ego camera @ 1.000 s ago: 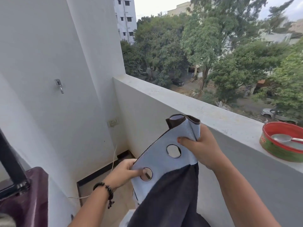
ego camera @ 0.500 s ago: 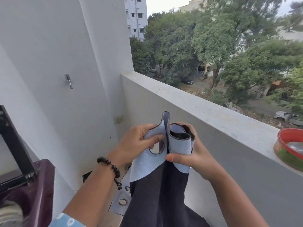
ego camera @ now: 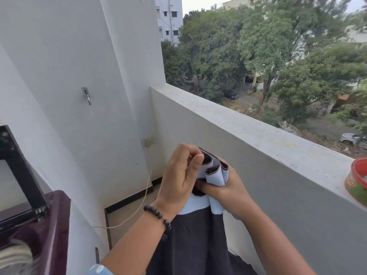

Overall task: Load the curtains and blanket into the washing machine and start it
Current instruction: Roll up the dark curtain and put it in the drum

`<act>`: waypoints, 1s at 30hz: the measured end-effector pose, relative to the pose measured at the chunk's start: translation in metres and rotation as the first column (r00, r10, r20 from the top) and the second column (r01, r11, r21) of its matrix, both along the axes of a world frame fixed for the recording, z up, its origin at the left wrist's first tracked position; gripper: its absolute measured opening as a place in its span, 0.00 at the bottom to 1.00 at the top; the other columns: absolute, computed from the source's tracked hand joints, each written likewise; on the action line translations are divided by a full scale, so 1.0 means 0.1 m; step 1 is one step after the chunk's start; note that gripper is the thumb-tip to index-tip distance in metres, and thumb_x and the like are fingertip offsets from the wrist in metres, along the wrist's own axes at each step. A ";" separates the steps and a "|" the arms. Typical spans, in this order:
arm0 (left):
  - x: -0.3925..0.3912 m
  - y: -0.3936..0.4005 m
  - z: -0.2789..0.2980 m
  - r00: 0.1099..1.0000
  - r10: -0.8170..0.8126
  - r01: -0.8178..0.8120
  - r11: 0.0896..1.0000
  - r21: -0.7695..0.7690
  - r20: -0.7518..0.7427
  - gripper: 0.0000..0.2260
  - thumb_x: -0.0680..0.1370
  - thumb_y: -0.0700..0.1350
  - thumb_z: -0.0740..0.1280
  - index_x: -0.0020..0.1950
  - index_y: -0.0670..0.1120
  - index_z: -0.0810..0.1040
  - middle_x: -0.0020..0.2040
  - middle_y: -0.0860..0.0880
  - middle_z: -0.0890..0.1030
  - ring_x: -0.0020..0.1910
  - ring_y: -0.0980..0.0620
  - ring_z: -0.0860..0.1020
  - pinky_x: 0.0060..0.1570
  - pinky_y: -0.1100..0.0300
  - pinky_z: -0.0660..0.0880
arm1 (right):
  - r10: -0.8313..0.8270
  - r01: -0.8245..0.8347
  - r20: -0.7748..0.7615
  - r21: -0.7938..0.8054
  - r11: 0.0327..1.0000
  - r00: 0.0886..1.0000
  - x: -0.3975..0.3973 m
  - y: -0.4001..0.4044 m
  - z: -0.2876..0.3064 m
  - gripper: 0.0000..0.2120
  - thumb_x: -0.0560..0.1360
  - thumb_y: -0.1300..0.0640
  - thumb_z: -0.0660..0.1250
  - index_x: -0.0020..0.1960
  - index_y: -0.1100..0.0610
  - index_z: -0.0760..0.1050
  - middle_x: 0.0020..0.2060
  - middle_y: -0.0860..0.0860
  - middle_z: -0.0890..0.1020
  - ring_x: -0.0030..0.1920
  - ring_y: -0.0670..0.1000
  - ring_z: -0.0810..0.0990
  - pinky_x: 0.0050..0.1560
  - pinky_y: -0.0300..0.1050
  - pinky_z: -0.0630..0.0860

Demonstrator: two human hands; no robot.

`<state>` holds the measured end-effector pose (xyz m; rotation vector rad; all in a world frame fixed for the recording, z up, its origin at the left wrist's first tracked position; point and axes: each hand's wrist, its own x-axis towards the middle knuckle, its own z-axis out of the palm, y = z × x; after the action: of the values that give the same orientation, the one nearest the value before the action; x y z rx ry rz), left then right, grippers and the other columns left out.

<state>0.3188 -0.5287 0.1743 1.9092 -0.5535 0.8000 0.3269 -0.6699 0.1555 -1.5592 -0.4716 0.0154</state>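
A dark grey curtain [ego camera: 195,239] with a pale blue eyelet header [ego camera: 215,176] hangs in front of me, its top gathered into folds. My left hand [ego camera: 178,177], with a bead bracelet at the wrist, pinches the left side of the folded header. My right hand [ego camera: 228,190] grips the bunched folds from the right and below. The maroon washing machine [ego camera: 49,225] stands at the lower left with its dark lid [ego camera: 17,161] raised. A bit of pale fabric [ego camera: 14,257] shows inside its opening.
A white balcony parapet [ego camera: 258,135] runs along the right. On its ledge at the far right sits a red and green tin [ego camera: 357,181]. A white wall with a metal hook [ego camera: 87,95] and a socket [ego camera: 147,141] is to the left; a thin cord [ego camera: 139,207] hangs near the corner.
My hands have drawn together, folding the spread eyelet header into a tight bunch. The view has shifted left and down, and more of the washing machine shows.
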 end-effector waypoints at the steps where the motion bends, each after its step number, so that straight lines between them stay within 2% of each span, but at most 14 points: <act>1: 0.00 0.02 -0.02 1.000 0.014 -0.014 0.999 -0.042 -0.005 0.16 0.81 0.61 0.57 0.49 0.49 0.72 0.42 0.50 0.77 0.42 0.58 0.76 0.45 0.70 0.71 | -0.015 0.015 0.022 -0.015 1.000 1.000 0.00 -0.01 0.01 0.24 0.64 0.64 0.70 0.59 0.50 0.78 0.47 0.53 0.85 0.49 0.56 0.84 0.49 0.52 0.81; 4: 0.02 0.19 -0.10 0.970 -0.061 0.030 0.991 -0.132 -0.235 0.17 0.72 0.62 0.69 0.52 0.52 0.72 0.41 0.54 0.77 0.40 0.56 0.76 0.43 0.64 0.74 | -0.051 0.062 0.122 -0.091 0.994 0.991 0.03 -0.09 0.09 0.22 0.64 0.63 0.70 0.57 0.49 0.78 0.45 0.48 0.84 0.46 0.50 0.83 0.45 0.44 0.80; 7: 0.01 0.44 -0.34 0.886 -0.094 0.142 0.987 0.073 -0.454 0.21 0.66 0.63 0.76 0.49 0.51 0.77 0.41 0.55 0.80 0.39 0.58 0.78 0.38 0.60 0.75 | -0.097 0.120 0.187 -0.118 0.986 0.978 0.06 -0.22 0.19 0.22 0.64 0.62 0.70 0.56 0.47 0.77 0.45 0.44 0.83 0.46 0.46 0.82 0.44 0.38 0.78; 9: 0.00 0.58 -0.50 0.806 -0.101 0.178 0.981 0.077 -0.583 0.25 0.64 0.65 0.76 0.47 0.47 0.78 0.41 0.49 0.81 0.38 0.56 0.78 0.37 0.54 0.74 | -0.145 0.176 0.214 -0.130 0.976 0.966 0.09 -0.32 0.23 0.23 0.65 0.63 0.70 0.57 0.46 0.76 0.46 0.42 0.82 0.47 0.45 0.81 0.44 0.37 0.78; 12: 0.00 0.80 -0.69 0.730 -0.051 0.133 0.989 0.069 -0.681 0.23 0.63 0.65 0.77 0.41 0.48 0.78 0.36 0.48 0.80 0.35 0.56 0.75 0.36 0.56 0.71 | -0.227 0.260 0.230 -0.123 0.958 0.946 0.14 -0.46 0.26 0.26 0.68 0.70 0.72 0.59 0.46 0.75 0.47 0.39 0.81 0.47 0.42 0.80 0.43 0.35 0.77; 15: -0.03 0.92 -0.81 0.674 -0.007 0.114 0.989 0.094 -0.738 0.27 0.63 0.66 0.76 0.43 0.44 0.80 0.39 0.46 0.82 0.37 0.51 0.78 0.38 0.53 0.72 | -0.294 0.327 0.247 -0.104 0.939 0.923 0.15 -0.52 0.27 0.27 0.69 0.72 0.70 0.60 0.46 0.73 0.47 0.37 0.80 0.46 0.42 0.79 0.41 0.36 0.76; 17: -0.02 0.94 -0.83 0.665 0.010 0.089 0.992 0.092 -0.747 0.27 0.64 0.66 0.74 0.46 0.43 0.82 0.44 0.46 0.84 0.42 0.46 0.82 0.41 0.47 0.76 | -0.329 0.361 0.256 -0.092 0.928 0.909 0.16 -0.52 0.27 0.28 0.69 0.72 0.69 0.60 0.46 0.72 0.47 0.36 0.79 0.46 0.40 0.79 0.40 0.34 0.75; 19: 0.01 0.95 -0.77 0.705 0.043 0.023 0.996 0.084 -0.708 0.29 0.64 0.70 0.72 0.45 0.45 0.82 0.43 0.45 0.83 0.43 0.45 0.82 0.40 0.49 0.75 | -0.362 0.393 0.250 -0.087 0.915 0.898 0.18 -0.52 0.25 0.28 0.69 0.72 0.69 0.60 0.45 0.72 0.47 0.35 0.79 0.45 0.37 0.78 0.40 0.30 0.75; 22: 0.10 0.94 -0.58 0.794 0.155 -0.158 0.986 0.047 -0.588 0.27 0.67 0.68 0.70 0.42 0.43 0.79 0.37 0.40 0.78 0.35 0.42 0.76 0.36 0.55 0.68 | -0.304 0.337 0.210 -0.148 0.930 0.929 0.19 -0.51 0.24 0.29 0.70 0.70 0.70 0.62 0.43 0.70 0.47 0.35 0.80 0.46 0.37 0.80 0.43 0.32 0.77; 24: 0.14 0.89 -0.40 0.827 0.210 -0.226 0.974 0.034 -0.522 0.26 0.70 0.65 0.71 0.39 0.41 0.75 0.31 0.42 0.72 0.29 0.50 0.69 0.32 0.57 0.64 | -0.201 0.234 0.168 -0.214 0.948 0.965 0.18 -0.48 0.21 0.31 0.70 0.69 0.71 0.65 0.41 0.69 0.50 0.36 0.80 0.50 0.41 0.81 0.47 0.40 0.80; 25: 0.15 0.85 -0.31 0.839 0.224 -0.231 0.972 0.048 -0.497 0.22 0.72 0.62 0.72 0.38 0.42 0.76 0.29 0.45 0.71 0.29 0.54 0.68 0.31 0.57 0.63 | -0.153 0.187 0.152 -0.243 0.952 0.976 0.17 -0.45 0.20 0.33 0.70 0.68 0.72 0.66 0.41 0.68 0.52 0.36 0.80 0.51 0.42 0.81 0.49 0.43 0.81; 27: 0.18 0.74 -0.15 0.855 0.220 -0.196 0.975 0.100 -0.469 0.13 0.75 0.56 0.71 0.40 0.47 0.80 0.29 0.50 0.76 0.29 0.51 0.72 0.32 0.54 0.67 | -0.070 0.103 0.127 -0.282 0.954 0.989 0.15 -0.38 0.16 0.35 0.70 0.67 0.73 0.67 0.39 0.67 0.55 0.37 0.80 0.55 0.43 0.80 0.54 0.47 0.80; 29: 0.18 0.61 -0.02 0.875 0.163 -0.112 0.984 0.137 -0.456 0.08 0.77 0.53 0.69 0.43 0.50 0.82 0.35 0.48 0.82 0.36 0.45 0.78 0.37 0.49 0.73 | -0.005 0.040 0.114 -0.304 0.952 0.993 0.14 -0.29 0.12 0.37 0.69 0.65 0.75 0.68 0.38 0.64 0.58 0.37 0.79 0.58 0.44 0.79 0.59 0.49 0.78; 30: 0.18 0.55 0.02 0.881 0.143 -0.084 0.985 0.148 -0.450 0.07 0.77 0.52 0.69 0.43 0.50 0.83 0.36 0.48 0.82 0.36 0.45 0.79 0.38 0.50 0.74 | 0.025 0.010 0.109 -0.315 0.949 0.994 0.14 -0.24 0.11 0.38 0.69 0.64 0.75 0.68 0.37 0.63 0.59 0.37 0.78 0.59 0.43 0.79 0.60 0.49 0.77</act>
<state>0.3369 -0.4741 0.1768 2.1706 -0.2000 0.3620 0.3409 -0.6939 0.1661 -1.8797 -0.5846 0.0098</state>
